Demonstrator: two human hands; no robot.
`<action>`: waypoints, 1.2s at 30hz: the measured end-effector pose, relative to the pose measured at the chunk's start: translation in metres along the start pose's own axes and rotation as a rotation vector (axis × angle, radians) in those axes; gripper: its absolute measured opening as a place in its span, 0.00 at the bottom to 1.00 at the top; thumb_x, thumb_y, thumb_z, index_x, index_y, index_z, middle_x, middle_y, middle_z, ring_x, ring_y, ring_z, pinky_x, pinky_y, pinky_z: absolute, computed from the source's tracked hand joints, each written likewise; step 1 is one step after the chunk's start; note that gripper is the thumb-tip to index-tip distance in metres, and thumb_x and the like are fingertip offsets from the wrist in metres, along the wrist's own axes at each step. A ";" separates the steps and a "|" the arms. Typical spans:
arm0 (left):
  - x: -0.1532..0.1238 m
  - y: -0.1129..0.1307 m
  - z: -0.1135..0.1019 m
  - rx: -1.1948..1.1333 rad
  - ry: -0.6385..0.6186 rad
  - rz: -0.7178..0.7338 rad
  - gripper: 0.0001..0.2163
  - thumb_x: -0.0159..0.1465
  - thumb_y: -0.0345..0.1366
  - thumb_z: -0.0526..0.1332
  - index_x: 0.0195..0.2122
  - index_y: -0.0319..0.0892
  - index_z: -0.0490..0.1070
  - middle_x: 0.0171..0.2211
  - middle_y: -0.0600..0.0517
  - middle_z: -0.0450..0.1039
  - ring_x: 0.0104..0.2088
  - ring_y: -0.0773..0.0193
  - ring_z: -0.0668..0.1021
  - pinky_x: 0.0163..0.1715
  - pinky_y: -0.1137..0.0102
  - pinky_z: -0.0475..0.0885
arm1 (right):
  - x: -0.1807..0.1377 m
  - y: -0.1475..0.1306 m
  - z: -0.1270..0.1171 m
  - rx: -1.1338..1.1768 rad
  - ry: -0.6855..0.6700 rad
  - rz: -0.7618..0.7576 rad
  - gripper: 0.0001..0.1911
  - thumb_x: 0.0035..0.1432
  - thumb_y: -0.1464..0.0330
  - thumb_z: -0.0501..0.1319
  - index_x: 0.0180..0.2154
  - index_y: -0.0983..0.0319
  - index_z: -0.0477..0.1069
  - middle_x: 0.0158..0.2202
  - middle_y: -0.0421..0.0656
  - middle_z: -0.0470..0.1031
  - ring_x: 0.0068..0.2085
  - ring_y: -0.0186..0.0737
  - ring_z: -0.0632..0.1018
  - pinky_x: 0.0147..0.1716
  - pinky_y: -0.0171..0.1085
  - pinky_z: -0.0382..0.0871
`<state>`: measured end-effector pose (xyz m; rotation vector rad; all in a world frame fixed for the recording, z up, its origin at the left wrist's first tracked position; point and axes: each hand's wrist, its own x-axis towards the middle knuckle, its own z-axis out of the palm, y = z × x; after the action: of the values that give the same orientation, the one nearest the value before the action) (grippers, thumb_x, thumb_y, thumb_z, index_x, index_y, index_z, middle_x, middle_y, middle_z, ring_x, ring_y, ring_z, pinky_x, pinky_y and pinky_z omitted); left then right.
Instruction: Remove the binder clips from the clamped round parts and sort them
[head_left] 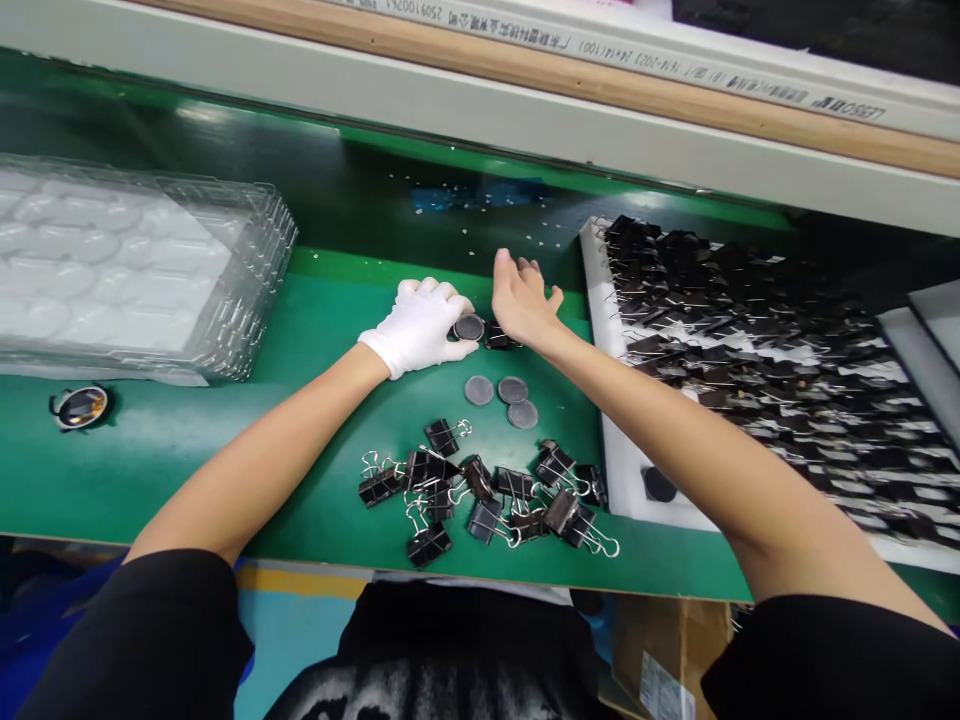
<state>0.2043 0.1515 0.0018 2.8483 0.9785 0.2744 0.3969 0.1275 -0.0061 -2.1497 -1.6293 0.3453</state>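
Observation:
My left hand, in a white glove, grips a round dark disc between thumb and fingers. Beside that disc, on the right, is a black binder clip, partly hidden by my right wrist. I cannot tell if clip and disc touch. My bare right hand is above the bench with its fingers apart and nothing visible in them. Closer to me lie three loose grey discs: one on the left and two overlapping. Several black binder clips with wire handles lie in a loose heap near the front edge.
On the right, a white foam tray carries rows of black binder clips and one dark disc. Clear plastic trays are stacked at left, with an oval metal-rimmed object before them. A grey beam crosses behind the green bench.

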 end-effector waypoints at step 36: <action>0.004 0.016 -0.002 0.005 0.013 -0.042 0.26 0.64 0.59 0.63 0.51 0.43 0.79 0.48 0.40 0.78 0.53 0.39 0.73 0.54 0.49 0.58 | -0.033 -0.009 -0.039 0.085 0.216 -0.059 0.31 0.76 0.50 0.35 0.64 0.50 0.68 0.65 0.51 0.67 0.69 0.57 0.63 0.65 0.65 0.54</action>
<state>0.2164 0.1416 0.0066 2.8296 1.0414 0.2868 0.3975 0.0914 0.0308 -1.9958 -1.5248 0.1557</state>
